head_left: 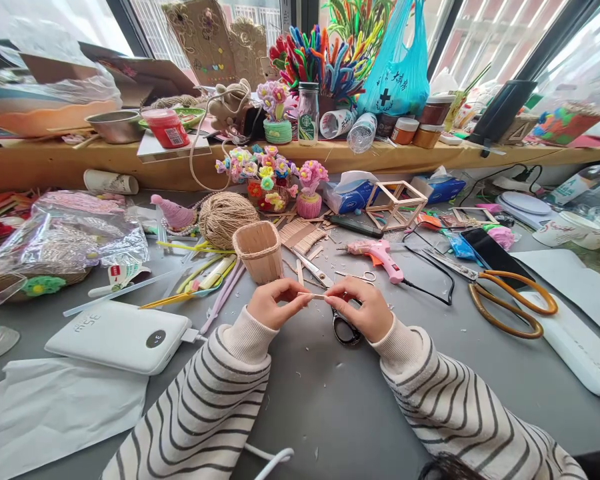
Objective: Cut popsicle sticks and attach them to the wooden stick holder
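Observation:
Between my two hands stretches a short, thin wooden stick (318, 297), level above the grey table. My left hand (276, 303) pinches its left end, and my right hand (363, 308) pinches the other end. Partly under my right hand lie black-handled scissors (347, 331), their blades pointing away. Just beyond my left hand stands a small wooden basket (258, 253) with a twine-wrapped rim. Behind the scissors is a flat bundle of wooden sticks (303, 235), with loose pieces scattered around it. A pink glue gun (377, 257) rests beyond my right hand.
Large brown-handled scissors (513, 303) lie at the right beside a dark phone (495, 257). A white power bank (120, 337) with a cable sits at the left. A twine ball (227, 219) and a wooden stick frame (395, 205) stand toward the back, below a crowded ledge (260, 155).

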Tool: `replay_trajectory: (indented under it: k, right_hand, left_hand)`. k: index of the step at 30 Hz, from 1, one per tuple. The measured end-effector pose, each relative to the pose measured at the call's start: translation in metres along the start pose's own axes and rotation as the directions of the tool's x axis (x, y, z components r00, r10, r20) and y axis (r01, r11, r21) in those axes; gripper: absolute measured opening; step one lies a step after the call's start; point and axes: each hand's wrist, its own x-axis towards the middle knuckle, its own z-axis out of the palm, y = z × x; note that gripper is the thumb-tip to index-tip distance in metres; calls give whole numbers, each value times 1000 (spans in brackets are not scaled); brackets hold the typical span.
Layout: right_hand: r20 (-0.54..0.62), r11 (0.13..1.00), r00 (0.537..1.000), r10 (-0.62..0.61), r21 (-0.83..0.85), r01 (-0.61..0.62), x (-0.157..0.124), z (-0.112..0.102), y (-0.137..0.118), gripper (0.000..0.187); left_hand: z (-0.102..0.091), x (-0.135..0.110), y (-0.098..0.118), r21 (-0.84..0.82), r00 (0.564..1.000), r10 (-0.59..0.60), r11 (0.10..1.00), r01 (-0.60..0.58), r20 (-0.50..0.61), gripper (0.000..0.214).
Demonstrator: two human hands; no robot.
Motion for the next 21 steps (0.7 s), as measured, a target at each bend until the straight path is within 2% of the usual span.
replay_trajectory:
  k: [4,8,10,13,17,21]
  right_hand:
    - [14,999,999,40,30,-40,-1,6,-1,15]
    - [36,995,996,82,58,-84,-2,9,-3,17]
    - [41,994,994,105,-15,-104,-1,5,-3,21]
    - [48,961,984,173,-227,-158,-2,-6,-1,29]
    - [166,888,941,295,-411,-206,-7,-18,4,21]
    - [190,823,921,341,-533,-195,-13,-17,1,18]
  left_hand:
    - [8,5,-2,-119,1000,-19,993,22,22,23]
    - [14,7,-7,-121,999,28,992,-26,18,24]
    - [14,6,-8,-199,1000,-7,980,2,-27,23]
    - [12,3,-10,-302,987,-121,950,84,-106,22]
    - [5,3,-14,-190,963,-137,977,93,-232,26]
    - [4,6,-19,-183,948,-175,975,129,-265,29]
